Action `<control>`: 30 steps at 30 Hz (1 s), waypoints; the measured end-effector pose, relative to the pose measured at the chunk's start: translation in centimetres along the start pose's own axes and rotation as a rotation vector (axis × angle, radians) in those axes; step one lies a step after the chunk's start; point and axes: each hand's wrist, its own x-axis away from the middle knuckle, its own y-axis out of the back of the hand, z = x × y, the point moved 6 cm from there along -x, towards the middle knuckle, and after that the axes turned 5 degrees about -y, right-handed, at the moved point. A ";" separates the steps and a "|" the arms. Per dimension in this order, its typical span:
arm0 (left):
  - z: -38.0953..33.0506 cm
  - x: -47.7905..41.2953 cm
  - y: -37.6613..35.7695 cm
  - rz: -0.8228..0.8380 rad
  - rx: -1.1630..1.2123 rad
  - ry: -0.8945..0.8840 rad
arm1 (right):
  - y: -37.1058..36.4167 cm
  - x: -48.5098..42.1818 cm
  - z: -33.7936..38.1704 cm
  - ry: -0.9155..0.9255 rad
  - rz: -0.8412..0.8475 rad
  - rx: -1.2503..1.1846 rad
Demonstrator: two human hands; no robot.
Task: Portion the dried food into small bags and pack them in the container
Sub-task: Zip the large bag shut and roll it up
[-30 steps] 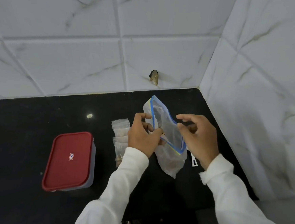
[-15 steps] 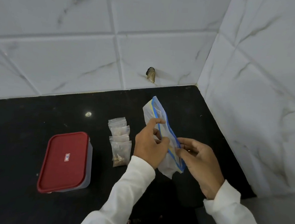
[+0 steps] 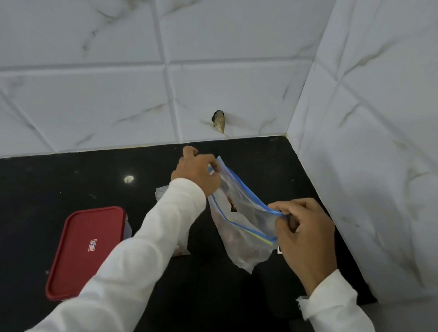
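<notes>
Our left grip (image 3: pixel 196 172) pinches the zip bag (image 3: pixel 244 228) at the far end of its blue rim; our right grip (image 3: pixel 304 232) pinches the near end. The bag hangs between them over the counter (image 3: pixel 26 203), and the red-lidded container (image 3: pixel 85 249) stands well to their left.
</notes>
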 end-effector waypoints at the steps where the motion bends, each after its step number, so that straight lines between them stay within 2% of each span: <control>1: 0.2 -0.8 0.4 -0.011 0.015 -0.004 | 0.0 -0.1 -0.2 -0.017 0.004 -0.013; 5: 0.4 -2.7 0.9 -0.008 0.110 -0.018 | -0.2 -0.3 -0.6 -0.074 0.048 -0.032; 8: 0.3 -3.5 0.6 0.045 0.075 -0.018 | -0.3 -0.5 -0.7 -0.081 0.080 -0.031; 11: 0.0 -4.0 1.2 0.035 0.146 -0.024 | 0.6 -1.0 -0.4 -0.053 0.014 -0.021; 14: 0.0 -4.1 2.7 -0.070 0.277 0.005 | 1.9 -1.8 -0.4 -0.070 -0.079 0.007; 16: 0.0 -3.9 3.3 -0.103 0.284 -0.003 | 2.2 -2.2 -0.2 -0.048 -0.114 0.021; 20: 0.0 -3.5 2.5 0.097 0.310 0.005 | 2.0 -2.3 -0.4 -0.041 -0.136 -0.044; 23: 0.3 -2.6 1.7 0.292 0.686 0.157 | 1.7 -2.3 -0.7 -0.075 -0.125 -0.077; 25: 0.5 -1.9 1.5 0.358 0.939 0.238 | 1.6 -2.4 -0.8 -0.090 -0.133 -0.081; 30: 1.9 -2.1 2.0 0.375 0.818 0.168 | 1.8 -2.9 -1.2 -0.088 -0.156 -0.047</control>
